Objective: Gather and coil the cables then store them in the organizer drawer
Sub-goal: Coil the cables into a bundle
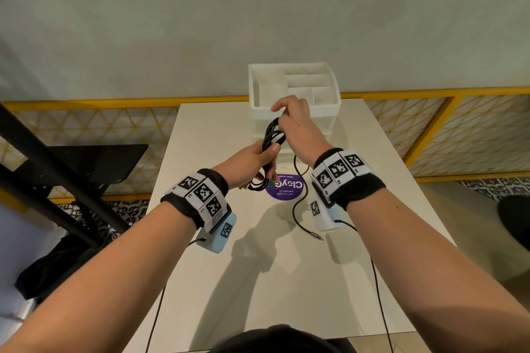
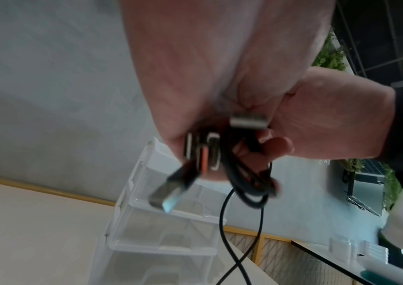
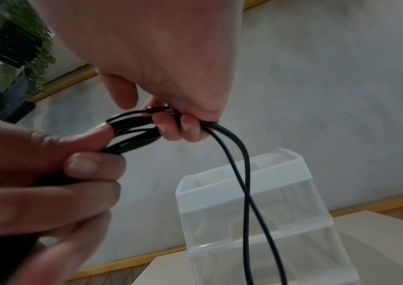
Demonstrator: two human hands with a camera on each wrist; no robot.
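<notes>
wrists: black bands [image 1: 364,189] | white square-code tags | pale blue camera boxes [image 1: 225,233] | thin black leads

Light was soft and even, casting pale forearm shadows across the table [image 1: 372,180]. The head view bent straight lines toward its edges but stayed fairly sharp. Both wrist views were dimmer and smeared; the USB plug [image 2: 163,194] and near fingers [image 3: 49,192] were out of focus.

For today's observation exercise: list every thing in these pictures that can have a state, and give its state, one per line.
cable bundle: partly coiled, held in the air, one end trailing on the table.
left hand: grips the bundle.
right hand: pinches the loops.
organizer: upright, top tray uncovered, drawers appear closed.
loose plug end: lying on the table.
</notes>
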